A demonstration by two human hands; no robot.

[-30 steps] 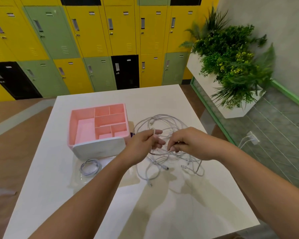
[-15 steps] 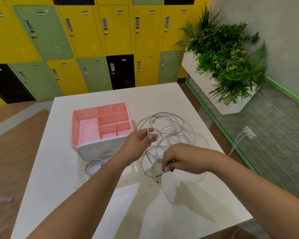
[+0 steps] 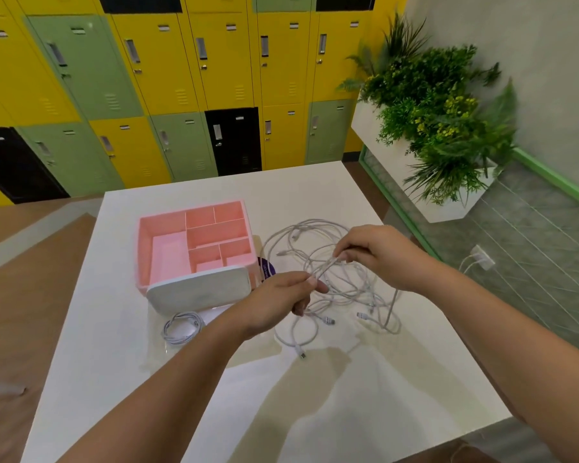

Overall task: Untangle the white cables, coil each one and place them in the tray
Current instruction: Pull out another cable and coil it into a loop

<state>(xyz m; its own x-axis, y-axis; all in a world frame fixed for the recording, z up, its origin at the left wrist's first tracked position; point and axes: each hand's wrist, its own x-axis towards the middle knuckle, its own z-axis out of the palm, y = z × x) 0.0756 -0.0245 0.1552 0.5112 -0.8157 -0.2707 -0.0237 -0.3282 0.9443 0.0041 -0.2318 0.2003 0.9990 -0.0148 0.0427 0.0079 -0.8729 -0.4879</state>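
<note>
While the left hand (image 3: 279,297) and right hand (image 3: 380,255) each pinched a strand of the cables (image 3: 346,289) tangled on the surface (image 3: 315,195) at the tray's (image 3: 198,292) 3 o'clock, slow pulls along one strand seemed wisest.

Surface (image 3: 114,379): tray (image 3: 143,255) at left; tangled cables (image 3: 348,285) to its right; coiled cable (image 3: 167,330) before the tray.
</note>
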